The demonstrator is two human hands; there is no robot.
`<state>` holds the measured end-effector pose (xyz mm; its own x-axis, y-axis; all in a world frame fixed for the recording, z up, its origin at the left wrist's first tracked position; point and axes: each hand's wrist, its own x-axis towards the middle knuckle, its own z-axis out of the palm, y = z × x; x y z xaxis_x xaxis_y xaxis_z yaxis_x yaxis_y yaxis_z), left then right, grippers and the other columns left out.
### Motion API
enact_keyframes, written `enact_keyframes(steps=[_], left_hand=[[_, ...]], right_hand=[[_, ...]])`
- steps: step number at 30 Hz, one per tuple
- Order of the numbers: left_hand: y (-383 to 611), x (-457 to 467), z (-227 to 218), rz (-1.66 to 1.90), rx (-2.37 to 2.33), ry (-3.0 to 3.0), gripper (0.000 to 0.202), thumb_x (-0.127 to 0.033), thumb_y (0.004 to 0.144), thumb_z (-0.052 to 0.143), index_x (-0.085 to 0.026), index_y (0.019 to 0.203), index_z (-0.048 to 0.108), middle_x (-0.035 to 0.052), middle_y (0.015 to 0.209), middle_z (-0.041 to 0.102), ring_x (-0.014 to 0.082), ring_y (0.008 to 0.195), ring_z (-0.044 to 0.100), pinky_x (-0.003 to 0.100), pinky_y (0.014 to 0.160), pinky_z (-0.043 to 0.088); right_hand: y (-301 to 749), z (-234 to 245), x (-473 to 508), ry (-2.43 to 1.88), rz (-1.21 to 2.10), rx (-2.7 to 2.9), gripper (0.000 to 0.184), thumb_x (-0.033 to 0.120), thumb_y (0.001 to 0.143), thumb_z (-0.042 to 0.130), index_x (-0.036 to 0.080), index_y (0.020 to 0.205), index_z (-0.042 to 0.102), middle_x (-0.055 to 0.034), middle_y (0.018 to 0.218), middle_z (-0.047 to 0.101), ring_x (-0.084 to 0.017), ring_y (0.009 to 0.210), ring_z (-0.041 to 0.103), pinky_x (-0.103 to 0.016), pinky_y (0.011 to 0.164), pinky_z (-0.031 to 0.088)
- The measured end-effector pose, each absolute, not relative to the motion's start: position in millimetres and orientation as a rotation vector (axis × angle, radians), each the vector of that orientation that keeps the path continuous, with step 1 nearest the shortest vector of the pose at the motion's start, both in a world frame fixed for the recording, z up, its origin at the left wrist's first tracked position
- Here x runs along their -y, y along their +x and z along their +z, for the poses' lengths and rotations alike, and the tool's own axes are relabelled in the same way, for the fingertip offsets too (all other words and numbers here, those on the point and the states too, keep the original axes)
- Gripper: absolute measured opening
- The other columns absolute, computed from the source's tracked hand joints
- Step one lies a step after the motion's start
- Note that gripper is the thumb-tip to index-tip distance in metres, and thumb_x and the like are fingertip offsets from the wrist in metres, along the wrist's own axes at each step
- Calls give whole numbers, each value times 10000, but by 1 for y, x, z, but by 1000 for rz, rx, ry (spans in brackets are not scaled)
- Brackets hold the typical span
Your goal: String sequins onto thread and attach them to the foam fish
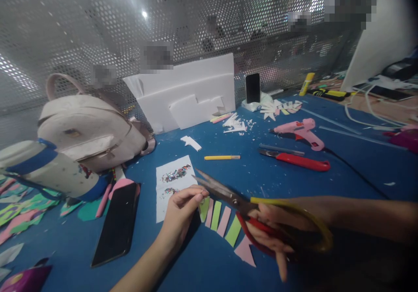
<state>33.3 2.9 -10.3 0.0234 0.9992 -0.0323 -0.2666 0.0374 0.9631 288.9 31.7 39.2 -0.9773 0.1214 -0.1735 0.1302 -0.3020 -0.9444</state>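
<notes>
My right hand (pixel 276 231) grips a pair of scissors (pixel 235 198) with red and yellow handles, blades slightly apart and pointing left. My left hand (pixel 181 211) pinches a small green paper piece (pixel 204 208) just under the blade tips. Below the scissors, several pink and green paper strips (pixel 225 222) lie side by side on the blue table (pixel 202 261), with a pink triangle (pixel 245 250) at their right end. A white paper sheet with glitter (pixel 173 183) lies just behind my left hand.
A black phone (pixel 117 224) lies left of my left hand. A beige backpack (pixel 88 129) and white-blue bag sit at the left. White foam boards (pixel 192 89), a yellow pencil (pixel 222 157), a red cutter (pixel 297 160), a pink glue gun (pixel 302 131) and an upright phone (pixel 252 87) lie farther back.
</notes>
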Motion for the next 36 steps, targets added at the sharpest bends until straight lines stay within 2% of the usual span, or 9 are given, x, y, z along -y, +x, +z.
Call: enact_keyframes(steps=[2,4,5,7,15,27,36], left_hand=[[33,-4,-11,1293,-992,1000,138,-307,722,798,-171,714,770,61,814,693,168,778,608,253,716,476],[33,-5,-12,1293,-971,1003,148,-317,706,809,-175,708,768,57,815,691,171,781,612,258,715,481],[33,-5,-13,1292,-965,1002,148,-319,705,810,-177,712,768,56,825,691,171,780,613,260,715,484],[33,-5,-12,1284,-960,995,139,-315,719,799,-179,724,770,56,851,689,167,775,616,260,707,489],[35,-3,-6,1293,-976,1000,149,-311,739,784,-165,723,765,62,812,671,164,768,592,252,688,470],[37,0,-3,1280,-956,1028,157,-312,722,793,-159,750,771,63,819,679,167,738,599,264,692,466],[36,1,-4,1275,-940,1052,149,-315,712,798,-169,729,771,57,795,688,168,735,602,259,688,462]], right_hand=[[294,59,-35,613,-1973,-2379,618,800,817,386,187,745,420,-10,725,481,-140,651,496,-267,581,411],[297,68,-39,985,-1333,-2671,555,748,791,514,197,824,455,-23,758,551,-174,671,508,-269,559,345],[298,69,-41,1067,-1107,-2704,561,752,769,539,199,835,476,-32,777,574,-185,662,512,-270,544,318],[300,64,-44,1161,-865,-2697,576,764,754,545,198,859,514,-47,811,608,-205,650,536,-269,529,292],[304,54,-46,1278,-590,-2659,585,770,777,504,195,861,574,-97,817,669,-282,671,616,-276,517,278],[286,61,-47,1164,-494,-2750,653,806,782,420,179,861,587,-96,777,670,-247,603,606,-262,485,207],[282,70,-45,1121,-423,-2783,518,681,851,454,182,865,594,-96,787,685,-246,623,613,-260,497,201]])
